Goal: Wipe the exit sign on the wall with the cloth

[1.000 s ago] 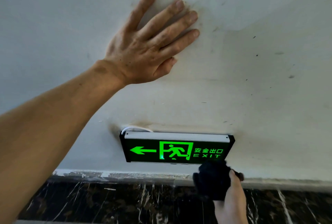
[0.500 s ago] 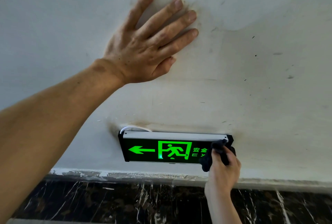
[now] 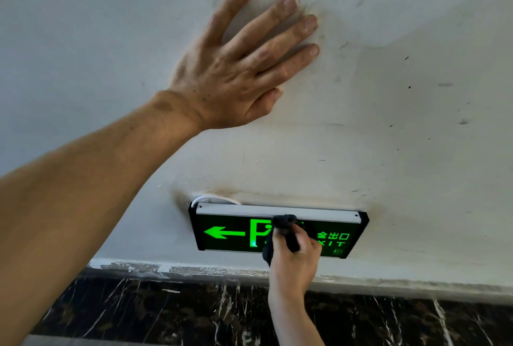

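From here I see the sign mounted low on the wall, just above the dark marble skirting. My right hand is bunched tight around the cloth and holds it against the sign's lit face, near the middle, over the running-figure symbol. My left hand is well above the sign, fingers spread and palm flat on the wall for support.

What worries me: a white cable loops out at the sign's top left corner, and a hard sweep that way could snag it or tug the housing. Pressing too firmly might flex the panel (it looks thin). The braced palm could also slip on the grubby paint, or leave another smudge there. The loose tail of cloth below my fist may drag dirt back over wiped glass.

Count: one sign, one cloth, one cable, two hands.
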Demonstrator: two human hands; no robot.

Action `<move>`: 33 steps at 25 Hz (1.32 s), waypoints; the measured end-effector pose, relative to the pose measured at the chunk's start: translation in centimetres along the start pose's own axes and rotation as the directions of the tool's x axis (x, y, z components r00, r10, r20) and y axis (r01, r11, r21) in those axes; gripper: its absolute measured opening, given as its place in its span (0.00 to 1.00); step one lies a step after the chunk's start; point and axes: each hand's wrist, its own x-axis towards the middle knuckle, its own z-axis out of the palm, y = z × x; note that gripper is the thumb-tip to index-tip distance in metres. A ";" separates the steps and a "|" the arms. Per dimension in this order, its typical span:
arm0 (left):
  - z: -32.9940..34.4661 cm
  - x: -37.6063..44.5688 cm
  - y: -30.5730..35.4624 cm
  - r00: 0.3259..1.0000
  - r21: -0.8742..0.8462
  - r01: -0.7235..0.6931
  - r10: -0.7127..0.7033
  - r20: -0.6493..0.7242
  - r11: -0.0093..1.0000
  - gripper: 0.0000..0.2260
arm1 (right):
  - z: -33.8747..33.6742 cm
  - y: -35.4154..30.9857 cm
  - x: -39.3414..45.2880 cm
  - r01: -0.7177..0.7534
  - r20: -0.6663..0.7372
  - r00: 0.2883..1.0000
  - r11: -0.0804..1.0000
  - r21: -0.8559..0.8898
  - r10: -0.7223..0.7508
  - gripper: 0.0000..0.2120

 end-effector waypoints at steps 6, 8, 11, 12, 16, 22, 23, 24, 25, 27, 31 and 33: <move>0.0 0.0 0.1 1.000 -0.029 0.001 -0.001 0.020 1.000 0.26 | 4.0 1.0 -4.3 0.104 0.244 0.966 0.992 -0.065 -0.085 0.10; -0.1 0.0 0.0 1.000 -0.029 0.006 -0.006 0.018 1.000 0.26 | 5.2 1.3 -5.2 0.178 0.290 0.948 0.974 -0.141 -0.131 0.13; -0.1 0.1 0.2 1.000 -0.040 0.004 -0.004 0.015 0.999 0.26 | 6.7 1.3 -6.0 0.252 0.305 0.936 0.940 -0.230 -0.176 0.12; 0.0 0.1 0.1 1.000 -0.040 0.005 -0.005 0.014 0.999 0.26 | 7.2 1.3 -6.3 0.268 0.333 0.925 0.935 -0.232 -0.182 0.12; 0.0 0.1 0.2 1.000 -0.046 0.013 -0.013 -0.002 0.999 0.26 | 8.7 1.4 -7.2 0.305 0.399 0.897 0.919 -0.248 -0.190 0.12; -0.2 0.1 0.1 1.000 -0.055 0.020 -0.020 -0.010 0.998 0.26 | 9.1 4.6 -6.8 0.292 0.405 0.906 0.871 -0.395 -0.120 0.14; -0.1 0.1 0.1 1.000 -0.058 0.016 -0.017 -0.011 0.998 0.26 | 9.2 5.1 -6.7 0.276 0.397 0.912 0.864 -0.420 -0.099 0.15; -0.1 0.1 0.1 1.000 -0.056 0.012 -0.013 -0.011 0.998 0.26 | 9.3 5.5 -6.7 0.273 0.394 0.915 0.860 -0.432 -0.092 0.15; 0.0 0.2 0.1 1.000 -0.052 0.012 -0.012 -0.013 0.999 0.26 | 9.3 5.8 -6.7 0.274 0.388 0.917 0.858 -0.434 -0.096 0.16; 0.0 0.2 0.0 1.000 -0.049 0.023 -0.024 -0.018 0.999 0.25 | 9.2 6.3 -6.8 0.275 0.356 0.927 0.861 -0.428 -0.119 0.16; -0.1 0.1 0.0 1.000 -0.044 0.019 -0.020 -0.007 0.999 0.26 | 8.1 6.9 -6.3 0.273 0.308 0.938 0.884 -0.380 -0.158 0.14; -0.1 0.1 0.1 1.000 -0.040 0.020 -0.021 -0.013 0.999 0.26 | 7.1 7.0 -5.5 0.253 0.279 0.948 0.898 -0.361 -0.155 0.12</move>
